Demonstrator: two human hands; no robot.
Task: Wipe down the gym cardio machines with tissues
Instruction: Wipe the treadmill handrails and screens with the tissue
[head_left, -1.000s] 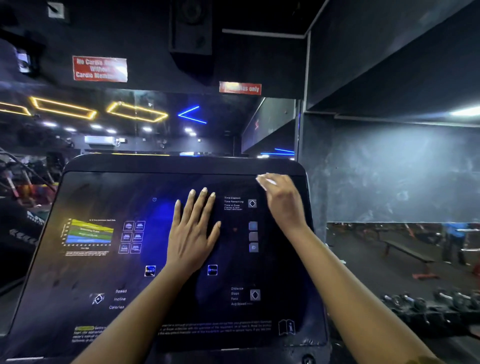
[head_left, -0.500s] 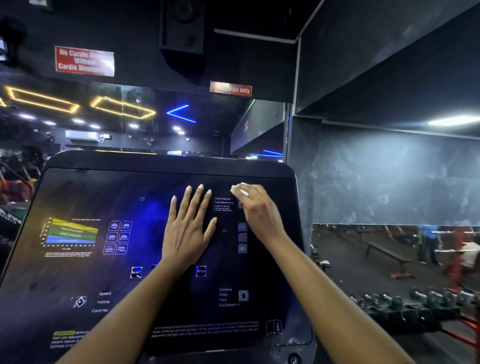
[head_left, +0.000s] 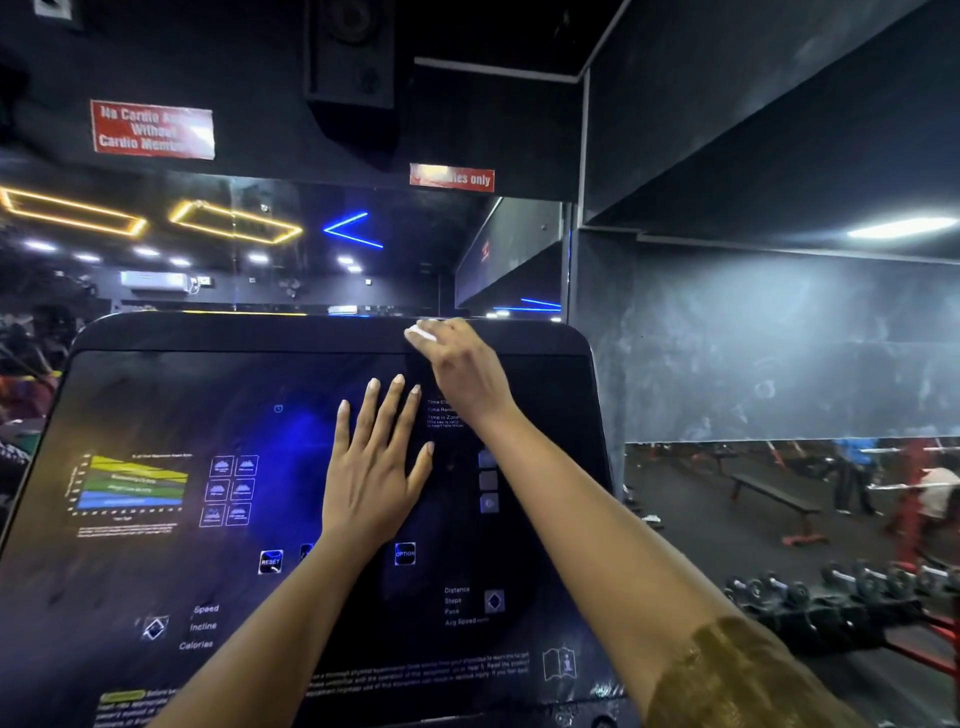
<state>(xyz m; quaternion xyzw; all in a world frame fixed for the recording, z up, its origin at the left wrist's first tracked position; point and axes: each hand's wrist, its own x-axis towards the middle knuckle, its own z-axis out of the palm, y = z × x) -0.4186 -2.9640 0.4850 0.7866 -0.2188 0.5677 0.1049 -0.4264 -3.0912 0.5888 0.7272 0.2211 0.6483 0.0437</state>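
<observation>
1. The left hand (head_left: 374, 467) lies flat on the dark console (head_left: 171, 395) of the cardio machine, fingers straight and spread.
2. The right hand (head_left: 465, 371) curls its fingers round a white tissue (head_left: 418, 332), holding it against the console's top edge.
3. Dumbbells (head_left: 831, 592) lie in a row at the lower right.

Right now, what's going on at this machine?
A person is wiping the console of a gym cardio machine. The right hand holds a white tissue against the console's top edge, a little right of the middle. The left hand lies flat on its dark face below, fingers spread, holding nothing.
</observation>
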